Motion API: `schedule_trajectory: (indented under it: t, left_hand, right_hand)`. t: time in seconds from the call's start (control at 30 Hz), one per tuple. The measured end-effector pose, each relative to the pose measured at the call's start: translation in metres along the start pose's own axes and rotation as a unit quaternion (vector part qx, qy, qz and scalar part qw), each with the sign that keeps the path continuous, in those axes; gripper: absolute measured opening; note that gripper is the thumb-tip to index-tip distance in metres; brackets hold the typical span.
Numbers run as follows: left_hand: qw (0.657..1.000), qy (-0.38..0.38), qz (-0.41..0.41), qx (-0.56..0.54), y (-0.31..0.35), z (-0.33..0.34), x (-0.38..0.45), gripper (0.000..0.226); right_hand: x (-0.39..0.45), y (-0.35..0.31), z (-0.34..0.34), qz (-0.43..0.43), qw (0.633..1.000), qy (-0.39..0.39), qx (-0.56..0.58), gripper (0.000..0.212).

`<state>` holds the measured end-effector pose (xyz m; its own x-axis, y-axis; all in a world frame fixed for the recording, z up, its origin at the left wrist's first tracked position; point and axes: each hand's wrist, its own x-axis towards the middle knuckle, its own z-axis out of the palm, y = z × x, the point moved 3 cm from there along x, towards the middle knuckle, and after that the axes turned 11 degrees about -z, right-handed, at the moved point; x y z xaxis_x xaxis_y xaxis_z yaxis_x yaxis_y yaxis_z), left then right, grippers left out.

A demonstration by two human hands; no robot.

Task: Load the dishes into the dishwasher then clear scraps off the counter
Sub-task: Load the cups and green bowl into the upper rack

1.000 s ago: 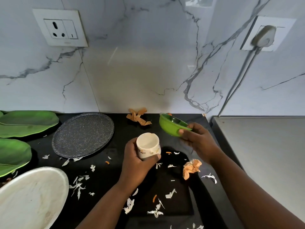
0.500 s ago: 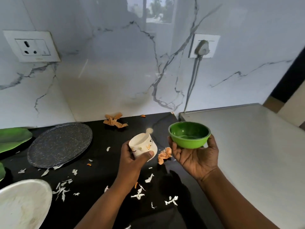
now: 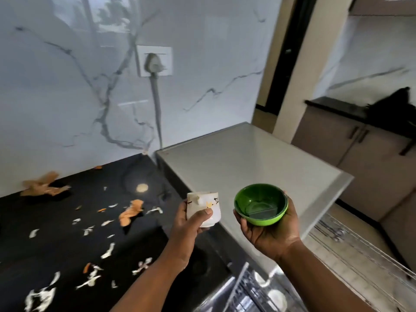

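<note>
— Two dishes in your hands; list them.
— Item one: white cup (image 3: 208, 208), in your left hand (image 3: 188, 224); fingers curled round its side, thumb (image 3: 202, 213) pressed on the front by the small yellow mark; cup tilted, held above the edge of the black counter (image 3: 56, 244). Item two: green bowl (image 3: 261, 203), upright, cradled in your right hand (image 3: 270, 235); fingers cupped under it, fingertips hooked at its rim on both sides; held in front of the grey appliance top (image 3: 247, 158).
— And the scraps?
— White shreds (image 3: 108, 249) and orange peel pieces (image 3: 130, 212) scattered over the counter; one larger orange piece (image 3: 44, 184) by the marble wall (image 3: 67, 86). Dishwasher rack (image 3: 254, 291) below your forearms, blurred; white dishes in it, kind not clear.
</note>
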<state>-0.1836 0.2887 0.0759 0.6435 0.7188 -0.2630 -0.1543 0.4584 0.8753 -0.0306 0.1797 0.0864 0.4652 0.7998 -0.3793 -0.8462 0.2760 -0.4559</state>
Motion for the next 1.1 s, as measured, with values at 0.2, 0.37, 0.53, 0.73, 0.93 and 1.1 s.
schedule_trajectory:
  t: [0.2,0.37,0.53,0.73,0.93,1.1]
  left_hand:
    - [0.993,-0.039,-0.011,0.112,-0.068,0.134,-0.006,0.06]
    - [0.969,-0.053,-0.045,0.239,-0.16,0.244,-0.022,0.054]
    - [0.899,-0.095,-0.129,0.408,-0.251,0.314,-0.04,0.07]
    - [0.774,-0.134,-0.187,0.59,-0.318,0.332,-0.044,0.067]
    - [0.636,-0.158,-0.161,0.738,-0.359,0.343,-0.024,0.07]
    - [0.546,-0.168,-0.19,0.798,-0.409,0.346,-0.005,0.093]
  right_hand:
    - [-0.065,-0.103,-0.115,-0.091,0.993,0.076,0.029,0.088]
    - [-0.128,-0.185,-0.239,-0.127,0.976,0.157,0.075,0.092]
    - [-0.187,-0.228,-0.346,-0.136,0.955,0.227,0.132,0.086]
    - [-0.211,-0.247,-0.417,-0.141,0.943,0.261,0.148,0.085]
    - [-0.205,-0.249,-0.457,-0.142,0.929,0.294,0.172,0.079]
    - [-0.188,-0.25,-0.483,-0.131,0.921,0.327,0.167,0.083]
